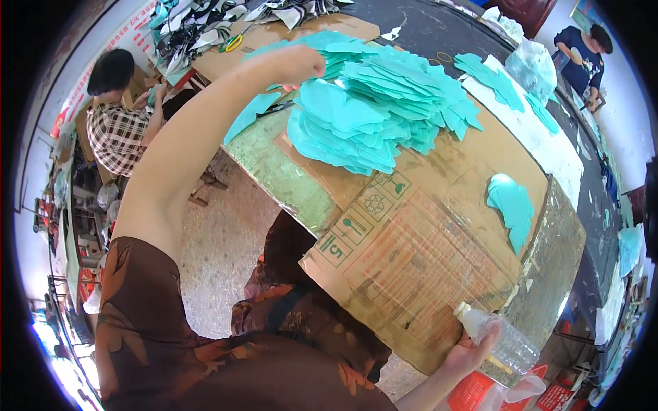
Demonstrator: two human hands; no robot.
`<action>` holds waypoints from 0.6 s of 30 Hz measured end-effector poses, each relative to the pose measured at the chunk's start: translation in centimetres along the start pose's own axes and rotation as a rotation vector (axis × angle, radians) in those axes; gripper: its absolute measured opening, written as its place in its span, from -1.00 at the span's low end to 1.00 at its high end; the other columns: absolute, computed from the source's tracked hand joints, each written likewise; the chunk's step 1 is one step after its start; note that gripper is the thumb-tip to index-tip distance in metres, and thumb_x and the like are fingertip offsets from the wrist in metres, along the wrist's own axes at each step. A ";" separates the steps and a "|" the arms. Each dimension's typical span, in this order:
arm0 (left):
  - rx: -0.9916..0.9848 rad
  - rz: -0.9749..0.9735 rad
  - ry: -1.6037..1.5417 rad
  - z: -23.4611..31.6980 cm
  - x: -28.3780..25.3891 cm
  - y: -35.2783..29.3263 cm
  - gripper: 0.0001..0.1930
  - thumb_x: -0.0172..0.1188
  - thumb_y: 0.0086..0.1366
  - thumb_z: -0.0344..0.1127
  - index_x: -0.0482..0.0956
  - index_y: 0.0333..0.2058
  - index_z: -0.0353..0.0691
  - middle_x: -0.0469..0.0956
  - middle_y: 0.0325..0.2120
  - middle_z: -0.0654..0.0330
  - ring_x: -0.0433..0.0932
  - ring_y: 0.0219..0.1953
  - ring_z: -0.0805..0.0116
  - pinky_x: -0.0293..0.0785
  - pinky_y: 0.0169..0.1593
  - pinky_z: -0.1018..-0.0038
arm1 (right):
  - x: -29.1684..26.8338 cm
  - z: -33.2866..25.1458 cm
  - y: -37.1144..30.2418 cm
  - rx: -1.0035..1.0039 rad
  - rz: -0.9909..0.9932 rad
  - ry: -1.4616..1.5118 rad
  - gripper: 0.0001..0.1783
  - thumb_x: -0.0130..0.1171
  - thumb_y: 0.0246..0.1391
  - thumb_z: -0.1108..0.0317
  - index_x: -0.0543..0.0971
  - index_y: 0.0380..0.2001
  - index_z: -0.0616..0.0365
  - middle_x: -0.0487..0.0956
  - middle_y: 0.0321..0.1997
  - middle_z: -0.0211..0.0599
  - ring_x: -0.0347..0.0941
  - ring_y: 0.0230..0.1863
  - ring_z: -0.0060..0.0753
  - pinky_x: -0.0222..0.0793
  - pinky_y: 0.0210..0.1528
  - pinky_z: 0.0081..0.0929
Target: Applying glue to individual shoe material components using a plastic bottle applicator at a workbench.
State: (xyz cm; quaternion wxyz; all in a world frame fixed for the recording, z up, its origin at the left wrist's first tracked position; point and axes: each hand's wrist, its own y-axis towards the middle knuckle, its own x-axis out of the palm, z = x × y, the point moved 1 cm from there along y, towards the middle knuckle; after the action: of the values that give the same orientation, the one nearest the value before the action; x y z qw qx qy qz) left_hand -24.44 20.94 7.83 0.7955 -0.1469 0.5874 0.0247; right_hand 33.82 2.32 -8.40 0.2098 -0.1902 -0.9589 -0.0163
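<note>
A large pile of thin teal cut pieces point(384, 103) lies spread in overlapping layers on flattened cardboard. My left hand point(301, 65) is at the pile's far left part, its fingers curled; whatever they may hold is hidden behind the hand. Down at the lower right, my right hand point(469, 353) grips a clear plastic bottle point(510, 346), which lies tilted over the table's near edge with its pale cap pointing to the upper left. A smaller teal stack point(510, 209) rests on the cardboard toward the right.
The printed cardboard point(425, 253) covers the worktable. Yellow-handled scissors point(234, 44) lie near dark and white scraps point(199, 34). More teal pieces point(490, 79) sit on white sheets beside a clear bag point(533, 68). One person point(120, 120) sits at left; another point(582, 61) stands far right.
</note>
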 end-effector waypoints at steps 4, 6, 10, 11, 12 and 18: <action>0.283 0.513 0.351 -0.6 -0.1 3.1 -0.70 0.03 0.28 -0.24 0.56 -0.06 -0.12 0.59 -0.35 0.17 0.59 -0.36 0.35 0.50 -0.31 0.42 | 0.0 -0.5 -0.3 0.002 -0.073 0.015 -0.36 0.11 0.16 0.23 0.25 0.26 0.20 0.31 0.29 -0.18 0.23 0.30 -0.16 0.23 0.31 -0.13; 0.292 0.503 0.031 5.7 -1.6 1.5 -0.69 0.07 0.29 -0.17 0.56 -0.06 -0.14 0.60 -0.32 0.24 0.57 -0.35 0.37 0.48 -0.27 0.42 | 0.3 -0.3 -0.5 0.004 -0.048 0.017 -0.35 0.14 0.13 0.25 0.25 0.26 0.20 0.32 0.28 -0.18 0.23 0.30 -0.17 0.21 0.32 -0.12; 0.408 0.001 -0.369 17.9 2.2 -0.1 -0.64 0.14 0.27 -0.07 0.56 -0.07 -0.15 0.60 -0.30 0.29 0.53 -0.36 0.40 0.46 -0.22 0.42 | 0.0 0.9 0.1 -0.005 -0.029 0.037 -0.33 0.23 0.06 0.28 0.27 0.22 0.21 0.34 0.25 -0.17 0.24 0.29 -0.17 0.16 0.33 -0.13; 0.437 -0.054 -0.338 20.3 4.3 0.1 -0.60 0.16 0.25 -0.02 0.56 -0.07 -0.15 0.60 -0.29 0.25 0.54 -0.33 0.37 0.47 -0.19 0.42 | 0.4 0.8 0.1 -0.019 -0.010 0.032 -0.33 0.23 0.06 0.28 0.27 0.22 0.21 0.34 0.25 -0.17 0.24 0.29 -0.17 0.16 0.33 -0.13; 0.460 -0.103 -0.302 22.3 6.8 0.4 -0.57 0.18 0.23 0.03 0.56 -0.06 -0.15 0.61 -0.28 0.21 0.56 -0.29 0.35 0.47 -0.16 0.42 | 1.1 0.5 -0.1 0.000 0.022 0.026 -0.29 0.29 0.00 0.27 0.28 0.20 0.24 0.35 0.21 -0.13 0.27 0.25 -0.14 0.19 0.30 -0.13; 0.527 0.054 -0.336 32.8 20.0 3.2 -0.45 0.18 0.12 0.16 0.56 -0.11 -0.20 0.59 -0.24 -0.01 0.56 -0.11 0.04 0.46 -0.05 0.20 | 1.2 -0.1 -0.7 0.034 0.016 -0.055 -0.29 0.31 -0.01 0.27 0.29 0.19 0.24 0.36 0.20 -0.12 0.26 0.26 -0.12 0.16 0.31 -0.12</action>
State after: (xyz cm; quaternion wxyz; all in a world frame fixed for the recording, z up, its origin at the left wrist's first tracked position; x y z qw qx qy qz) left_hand 11.49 29.97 -2.87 0.8912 0.0859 0.4375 -0.0834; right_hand 32.63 2.10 -7.78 0.1866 -0.1948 -0.9629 0.0070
